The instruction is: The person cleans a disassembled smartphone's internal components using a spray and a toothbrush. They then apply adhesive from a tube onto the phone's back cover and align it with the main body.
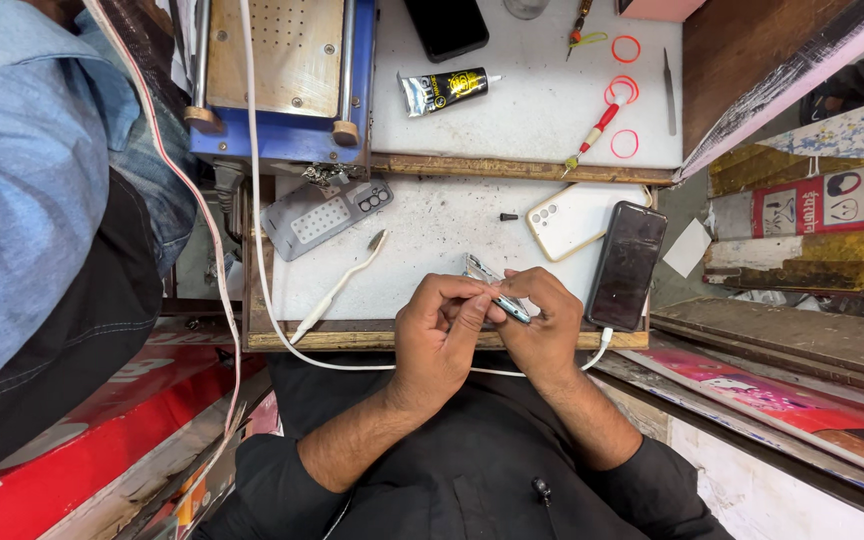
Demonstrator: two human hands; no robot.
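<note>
1. Metal part (497, 290), small and silvery, sits at lower centre of the frame, just above the counter (432, 240) edge.
2. I see my left hand (439, 335) and right hand (542, 325) both pinching it.
3. Dark phone (628, 264) lies right; its screen may be off.

A silvery metal phone frame (497, 288) was seen; a glossy black slab phone (628, 264); a cream plastic phone case (574, 218); red rubber rings (625, 48); a black-and-yellow glue tube (445, 90).
</note>
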